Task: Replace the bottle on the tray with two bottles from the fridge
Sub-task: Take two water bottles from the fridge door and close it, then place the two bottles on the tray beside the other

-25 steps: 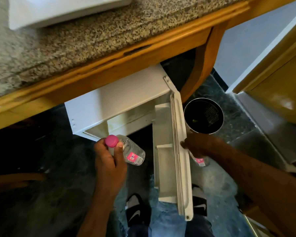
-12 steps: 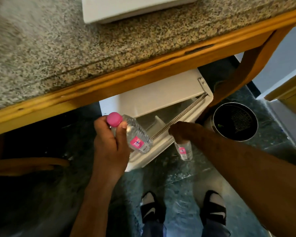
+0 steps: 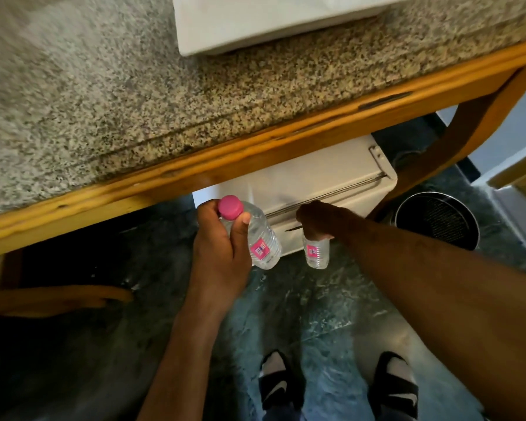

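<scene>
My left hand [image 3: 219, 247] grips a clear water bottle [image 3: 260, 238] with a pink cap and pink label, held by its neck and tilted. My right hand [image 3: 315, 220] holds a second, similar bottle [image 3: 315, 253] that hangs below the fist, its cap hidden. That hand also rests against the top edge of the small white fridge's door [image 3: 322, 192], which sits flush with the fridge body under the counter. A white tray [image 3: 271, 22] lies on the speckled granite counter [image 3: 134, 95] at the top; what stands on it is out of frame.
A round metal bin [image 3: 438, 220] stands on the dark green floor to the right of the fridge. A curved wooden brace [image 3: 468, 129] runs from the counter edge down beside it. My feet in black sandals [image 3: 280, 387] are at the bottom.
The fridge door swung from wide open to shut under my right hand. Both bottles stayed in my hands. My view rose, bringing the counter and tray further into frame.
</scene>
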